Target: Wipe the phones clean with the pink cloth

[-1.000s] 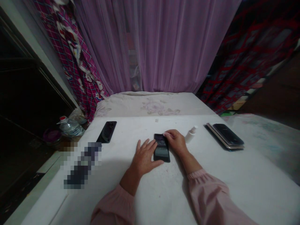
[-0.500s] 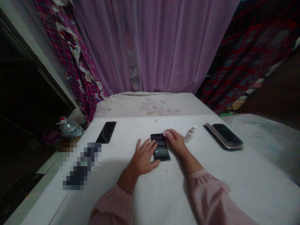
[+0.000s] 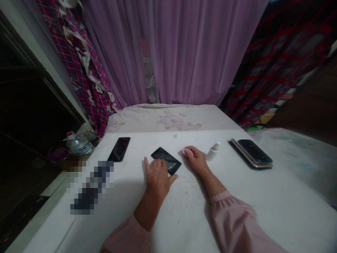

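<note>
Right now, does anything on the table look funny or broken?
Yes. The phone under the left hand lies slanted across the table. Its glass shows a pale, crackly-looking patch, but I can't tell whether that's a crack or a reflection. A blurred block also covers part of the table, so I can't see what's there.

Spray bottle [image 3: 213,151] between hands [image 3: 158,179] [image 3: 196,161] and phones [image 3: 251,154]

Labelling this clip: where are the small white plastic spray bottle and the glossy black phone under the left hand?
Small white plastic spray bottle [image 3: 212,155]: head view, on its body.
Glossy black phone [image 3: 172,162]: head view, on the uncovered part of its face.
</note>
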Action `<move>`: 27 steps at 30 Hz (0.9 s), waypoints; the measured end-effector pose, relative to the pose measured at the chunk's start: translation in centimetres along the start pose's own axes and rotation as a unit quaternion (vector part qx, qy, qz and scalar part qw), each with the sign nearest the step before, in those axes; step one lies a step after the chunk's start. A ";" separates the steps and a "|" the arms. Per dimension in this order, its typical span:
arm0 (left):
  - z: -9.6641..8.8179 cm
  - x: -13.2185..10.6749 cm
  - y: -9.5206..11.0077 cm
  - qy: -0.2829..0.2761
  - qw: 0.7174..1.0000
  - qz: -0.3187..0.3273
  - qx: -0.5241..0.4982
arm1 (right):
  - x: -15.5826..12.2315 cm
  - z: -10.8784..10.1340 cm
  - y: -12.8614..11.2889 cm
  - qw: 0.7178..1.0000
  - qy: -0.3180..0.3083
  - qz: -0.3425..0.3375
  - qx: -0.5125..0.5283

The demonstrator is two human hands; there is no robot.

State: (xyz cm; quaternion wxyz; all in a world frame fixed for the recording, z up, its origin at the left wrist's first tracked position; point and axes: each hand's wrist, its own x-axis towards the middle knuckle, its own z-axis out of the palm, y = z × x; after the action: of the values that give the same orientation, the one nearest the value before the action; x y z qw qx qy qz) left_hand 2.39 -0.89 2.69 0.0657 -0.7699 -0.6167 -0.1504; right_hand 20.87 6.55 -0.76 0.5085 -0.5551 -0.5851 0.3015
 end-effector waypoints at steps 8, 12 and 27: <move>1.0 2.1 -4.2 -0.152 0.977 0.102 -0.109 | 0.0 0.1 0.4 1.000 -0.002 0.004 -0.003; 0.7 4.4 -6.3 -0.266 0.949 0.121 -0.116 | 0.1 0.1 0.5 1.000 -0.014 0.016 -0.005; -0.6 8.6 -6.3 -0.207 0.964 0.165 -0.013 | 0.1 0.3 0.9 0.999 -0.012 -0.014 0.027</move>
State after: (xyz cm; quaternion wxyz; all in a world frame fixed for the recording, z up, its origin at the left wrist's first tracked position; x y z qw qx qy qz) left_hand -2.11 8.34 5.40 -0.0497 -0.8760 -0.4794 0.0171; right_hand 20.87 6.91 -1.63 0.5203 -0.5290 -0.5909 0.3167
